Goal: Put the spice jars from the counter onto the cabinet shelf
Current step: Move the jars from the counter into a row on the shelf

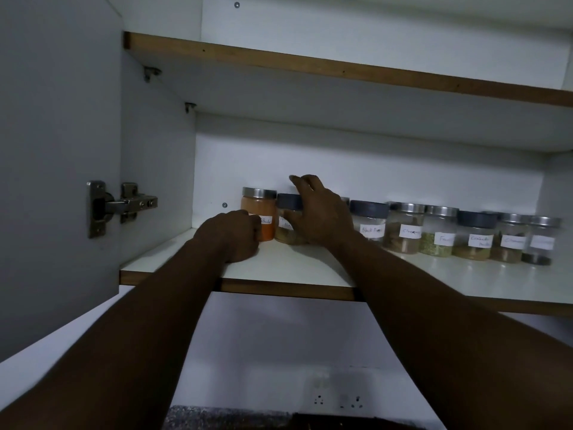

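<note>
A row of labelled spice jars stands along the back of the white cabinet shelf point(297, 268). At the left end is an orange-filled jar point(259, 209) with a silver lid. My left hand point(231, 235) rests on the shelf with curled fingers round the jar's lower left side. Beside it stands a jar with a dark lid point(286, 212) and yellowish contents. My right hand point(319, 212) grips it, thumb on its front and fingers over the lid. Further right, several more jars point(440, 231) stand side by side.
The open cabinet door point(59, 150) with its metal hinge point(121, 206) stands at the left. An upper shelf point(341, 69) hangs above. Below, a white wall with power sockets point(338, 400) and a strip of dark speckled counter point(217, 418) show.
</note>
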### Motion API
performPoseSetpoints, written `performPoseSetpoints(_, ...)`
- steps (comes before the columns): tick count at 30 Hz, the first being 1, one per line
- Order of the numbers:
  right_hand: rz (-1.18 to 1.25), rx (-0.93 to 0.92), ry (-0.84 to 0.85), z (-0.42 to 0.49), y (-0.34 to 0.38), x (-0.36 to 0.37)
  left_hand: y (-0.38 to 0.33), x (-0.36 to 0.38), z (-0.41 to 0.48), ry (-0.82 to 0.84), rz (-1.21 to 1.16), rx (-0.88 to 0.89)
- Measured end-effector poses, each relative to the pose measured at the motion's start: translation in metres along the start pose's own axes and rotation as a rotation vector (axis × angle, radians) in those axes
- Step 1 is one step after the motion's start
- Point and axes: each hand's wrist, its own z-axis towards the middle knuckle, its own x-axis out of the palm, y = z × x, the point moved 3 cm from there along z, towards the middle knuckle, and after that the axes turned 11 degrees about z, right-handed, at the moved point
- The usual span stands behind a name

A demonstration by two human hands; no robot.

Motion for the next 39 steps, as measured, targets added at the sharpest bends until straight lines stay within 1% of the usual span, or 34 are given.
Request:
performPoseSetpoints(2,-0.033,-0.008,0.069,0.000,-0.001,0.010,0.000,0.000,0.000,-0.009,-0.002,0.008)
performPoseSetpoints(4,-0.038,-0.020,0.102,-0.003,-0.005,0.014,0.000,0.000,0.000,-0.013,0.005,0.018)
performPoseSetpoints(9,0.049,-0.017,0.102,-0.003,-0.014,0.012,-0.001,0.000,0.000,0.023,0.007,0.013)
performPoseSetpoints(18,0.075,-0.026,0.105,-0.004,-0.016,0.016,0.000,0.000,-0.001,0.056,0.021,0.000)
performPoseSetpoints(20,0.078,-0.024,0.108,-0.005,-0.015,0.016,0.002,0.000,-0.001,0.048,0.019,-0.032)
performPoseSetpoints(22,0.083,-0.020,0.115,-0.005,-0.015,0.016,0.004,0.000,-0.002,0.044,0.017,-0.106)
performPoseSetpoints(24,0.083,-0.012,0.128,-0.006,-0.015,0.017,0.008,0.003,-0.003,0.093,-0.003,-0.197)
performPoseSetpoints(26,0.082,-0.007,0.140,-0.006,-0.015,0.018,0.009,0.004,-0.003,0.152,-0.016,-0.247)
performPoseSetpoints(31,0.067,-0.008,0.165,-0.005,-0.016,0.020,0.006,0.003,0.000,0.207,0.004,-0.163)
performPoseSetpoints(39,0.047,-0.035,0.156,-0.004,-0.019,0.024,0.006,0.003,-0.001,0.162,0.031,-0.121)
